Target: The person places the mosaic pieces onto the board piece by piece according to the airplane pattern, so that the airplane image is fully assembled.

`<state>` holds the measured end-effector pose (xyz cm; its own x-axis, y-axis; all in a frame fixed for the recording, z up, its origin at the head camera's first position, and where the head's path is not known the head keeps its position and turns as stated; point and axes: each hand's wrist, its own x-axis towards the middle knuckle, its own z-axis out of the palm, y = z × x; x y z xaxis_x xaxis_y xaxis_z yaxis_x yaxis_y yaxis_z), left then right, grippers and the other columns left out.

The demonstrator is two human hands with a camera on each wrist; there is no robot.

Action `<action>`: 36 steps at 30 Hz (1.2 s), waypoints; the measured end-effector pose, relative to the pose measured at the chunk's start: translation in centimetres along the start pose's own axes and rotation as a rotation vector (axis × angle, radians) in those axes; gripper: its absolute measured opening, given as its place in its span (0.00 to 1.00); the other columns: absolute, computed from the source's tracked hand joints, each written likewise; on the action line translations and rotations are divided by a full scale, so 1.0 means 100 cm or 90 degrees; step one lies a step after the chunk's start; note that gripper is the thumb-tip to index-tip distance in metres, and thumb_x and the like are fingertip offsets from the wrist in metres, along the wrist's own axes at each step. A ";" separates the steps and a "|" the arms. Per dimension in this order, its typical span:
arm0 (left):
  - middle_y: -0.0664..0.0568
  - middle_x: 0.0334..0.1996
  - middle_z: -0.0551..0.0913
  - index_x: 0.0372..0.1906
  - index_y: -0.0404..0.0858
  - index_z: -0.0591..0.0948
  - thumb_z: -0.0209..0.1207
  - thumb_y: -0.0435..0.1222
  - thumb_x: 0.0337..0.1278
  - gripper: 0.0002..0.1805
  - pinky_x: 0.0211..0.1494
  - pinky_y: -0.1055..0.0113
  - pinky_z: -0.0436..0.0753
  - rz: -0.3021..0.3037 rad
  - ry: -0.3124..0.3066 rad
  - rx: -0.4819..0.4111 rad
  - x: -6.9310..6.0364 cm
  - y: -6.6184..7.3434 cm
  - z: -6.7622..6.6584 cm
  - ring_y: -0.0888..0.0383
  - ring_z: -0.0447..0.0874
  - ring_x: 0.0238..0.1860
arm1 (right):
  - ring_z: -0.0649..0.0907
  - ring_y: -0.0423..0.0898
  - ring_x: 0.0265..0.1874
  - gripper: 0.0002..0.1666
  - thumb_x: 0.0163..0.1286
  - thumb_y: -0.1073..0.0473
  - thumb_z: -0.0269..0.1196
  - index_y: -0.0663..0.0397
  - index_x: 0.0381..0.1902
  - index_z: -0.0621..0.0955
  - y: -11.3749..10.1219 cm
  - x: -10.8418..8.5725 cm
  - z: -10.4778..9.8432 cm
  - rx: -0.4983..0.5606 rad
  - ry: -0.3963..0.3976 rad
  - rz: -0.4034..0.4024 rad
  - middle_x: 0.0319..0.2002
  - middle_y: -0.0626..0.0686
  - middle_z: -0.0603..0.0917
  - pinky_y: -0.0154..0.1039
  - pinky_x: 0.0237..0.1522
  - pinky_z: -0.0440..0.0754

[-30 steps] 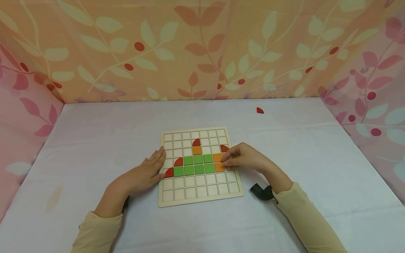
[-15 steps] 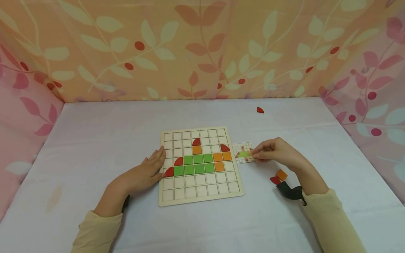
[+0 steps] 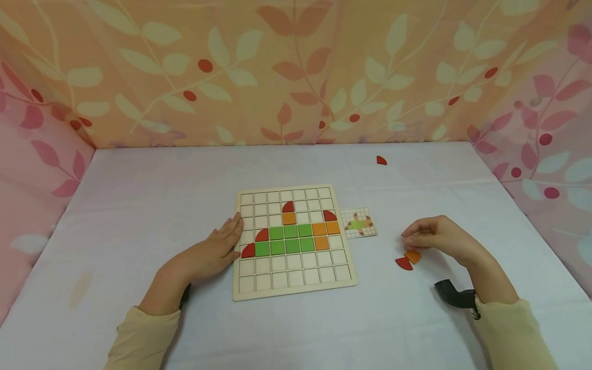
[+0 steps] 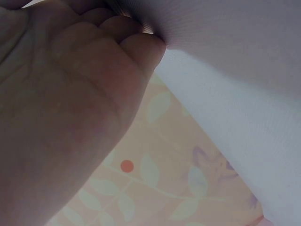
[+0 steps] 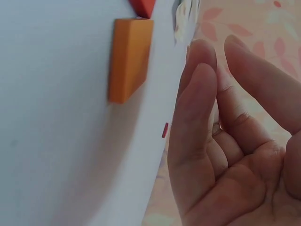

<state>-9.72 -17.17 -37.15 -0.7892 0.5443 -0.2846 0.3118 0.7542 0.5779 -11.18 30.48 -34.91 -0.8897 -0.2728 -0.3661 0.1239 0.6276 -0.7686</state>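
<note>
A wooden grid board [image 3: 296, 281] lies in the middle of the table with green square tiles [image 3: 291, 246], orange square tiles [image 3: 321, 243] and red quarter-round tiles [image 3: 248, 251] set in its cells. My left hand [image 3: 210, 254] rests at the board's left edge, fingers fairly straight and the thumb by the lowest red tile. To the right, my right hand [image 3: 444, 239] hovers just above a loose orange tile [image 5: 130, 61], its thumb and fingers apart with nothing between them. A loose red quarter-round tile [image 3: 404, 263] touches or nearly touches the orange one.
A small pattern card [image 3: 361, 223] with a coloured grid picture lies against the board's right side. Farther back is another red quarter-round tile [image 3: 381, 160]. Patterned cloth [image 3: 296, 72] hangs behind the white table [image 3: 185, 174].
My right hand has moved from the board rightward past the card to the loose tiles. It has left an orange tile at the board's right edge. The left hand has stayed put.
</note>
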 end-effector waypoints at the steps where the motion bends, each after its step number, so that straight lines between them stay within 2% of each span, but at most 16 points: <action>1: 0.36 0.73 0.36 0.72 0.26 0.45 0.47 0.34 0.68 0.35 0.69 0.40 0.44 0.000 0.000 -0.001 0.000 0.000 0.000 0.38 0.34 0.72 | 0.82 0.46 0.30 0.17 0.63 0.58 0.66 0.67 0.43 0.82 0.002 -0.001 -0.001 0.002 -0.004 0.000 0.30 0.55 0.85 0.37 0.36 0.80; 12: 0.36 0.74 0.36 0.72 0.26 0.45 0.47 0.33 0.68 0.35 0.69 0.39 0.44 0.000 0.002 -0.009 -0.001 0.002 -0.001 0.38 0.34 0.72 | 0.83 0.43 0.32 0.13 0.60 0.66 0.65 0.70 0.41 0.81 0.013 -0.007 0.004 0.024 -0.080 -0.027 0.33 0.56 0.85 0.33 0.38 0.81; 18: 0.36 0.73 0.36 0.72 0.26 0.45 0.47 0.33 0.68 0.35 0.69 0.39 0.44 -0.003 0.003 -0.008 -0.001 0.001 -0.001 0.38 0.35 0.72 | 0.81 0.41 0.29 0.14 0.58 0.64 0.68 0.68 0.40 0.82 0.011 -0.005 0.011 -0.025 -0.098 -0.052 0.30 0.54 0.83 0.31 0.34 0.80; 36: 0.35 0.73 0.37 0.71 0.25 0.46 0.48 0.33 0.68 0.36 0.68 0.39 0.44 -0.001 0.004 -0.001 -0.001 0.000 -0.001 0.37 0.35 0.72 | 0.73 0.38 0.26 0.15 0.50 0.60 0.74 0.56 0.34 0.80 0.012 -0.003 0.019 -0.134 -0.077 -0.103 0.25 0.48 0.75 0.31 0.28 0.71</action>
<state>-9.69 -17.23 -37.05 -0.7930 0.5403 -0.2813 0.3088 0.7546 0.5790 -9.90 29.93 -36.68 -0.8298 -0.4592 -0.3173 -0.1208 0.7028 -0.7011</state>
